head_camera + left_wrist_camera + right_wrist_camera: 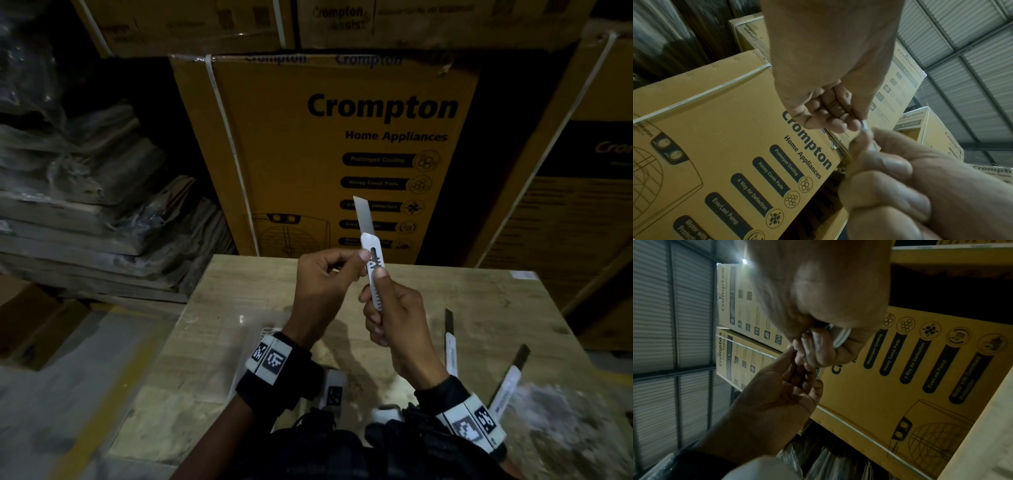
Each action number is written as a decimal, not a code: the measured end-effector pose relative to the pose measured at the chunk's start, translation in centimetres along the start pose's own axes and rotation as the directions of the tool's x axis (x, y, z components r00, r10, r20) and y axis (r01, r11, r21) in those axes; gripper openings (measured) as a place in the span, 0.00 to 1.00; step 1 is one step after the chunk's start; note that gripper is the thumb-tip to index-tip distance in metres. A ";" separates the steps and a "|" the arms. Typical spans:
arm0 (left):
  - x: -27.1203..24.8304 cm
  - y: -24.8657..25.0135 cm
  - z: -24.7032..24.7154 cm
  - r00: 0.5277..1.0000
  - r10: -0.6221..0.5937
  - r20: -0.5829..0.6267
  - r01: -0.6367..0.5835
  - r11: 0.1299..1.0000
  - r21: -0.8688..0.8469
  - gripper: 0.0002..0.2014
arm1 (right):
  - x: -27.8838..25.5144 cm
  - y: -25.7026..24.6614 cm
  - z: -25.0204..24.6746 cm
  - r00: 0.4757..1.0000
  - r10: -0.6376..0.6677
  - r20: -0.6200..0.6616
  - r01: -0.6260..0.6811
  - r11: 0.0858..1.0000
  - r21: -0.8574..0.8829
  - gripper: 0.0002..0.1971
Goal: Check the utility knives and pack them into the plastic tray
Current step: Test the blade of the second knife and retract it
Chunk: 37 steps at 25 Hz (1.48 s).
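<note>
Cardboard cartons (pixel 329 154) behind raised knife (pixel 371 260)

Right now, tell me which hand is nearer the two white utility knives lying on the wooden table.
Right. The right hand hangs just left of the two white utility knives, gripping a third knife; the left hand is farther left, pinching that knife.

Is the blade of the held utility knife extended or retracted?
Extended. In the head view a bare steel blade sticks up out of the white utility knife held in both hands.
</note>
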State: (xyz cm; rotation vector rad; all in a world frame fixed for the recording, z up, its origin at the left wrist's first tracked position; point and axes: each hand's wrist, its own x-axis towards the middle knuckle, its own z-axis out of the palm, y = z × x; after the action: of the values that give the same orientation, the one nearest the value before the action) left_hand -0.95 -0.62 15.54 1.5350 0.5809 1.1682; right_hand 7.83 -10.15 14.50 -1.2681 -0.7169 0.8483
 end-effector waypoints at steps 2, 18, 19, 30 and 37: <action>-0.2 0.0 0.1 1.000 -0.004 0.014 0.004 1.000 -0.003 0.06 | -0.1 0.1 -0.2 0.999 -0.008 0.037 0.008 1.000 0.002 0.26; -0.4 0.0 0.7 0.999 0.032 0.003 -0.032 0.999 0.010 0.05 | -0.3 0.1 -0.8 0.996 -0.070 0.051 0.070 0.997 0.013 0.21; -0.3 0.0 0.8 1.000 0.030 -0.002 -0.030 1.000 0.000 0.05 | -0.4 0.1 -1.0 0.995 -0.073 0.063 0.073 0.997 0.001 0.21; -0.6 0.5 1.6 0.998 0.024 0.052 -0.023 0.999 -0.030 0.05 | -0.8 -0.2 -1.6 0.999 -0.026 -0.021 0.027 0.999 0.021 0.24; -0.9 0.2 2.0 0.996 0.025 0.086 -0.023 0.999 -0.033 0.07 | -1.2 -0.1 -2.6 0.998 -0.035 -0.051 0.035 0.999 0.014 0.21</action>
State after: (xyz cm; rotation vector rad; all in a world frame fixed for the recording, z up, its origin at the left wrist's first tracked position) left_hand 0.47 -2.37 15.47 1.5612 0.4856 1.1182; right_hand 9.38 -12.48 14.14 -1.2558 -0.6891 0.7889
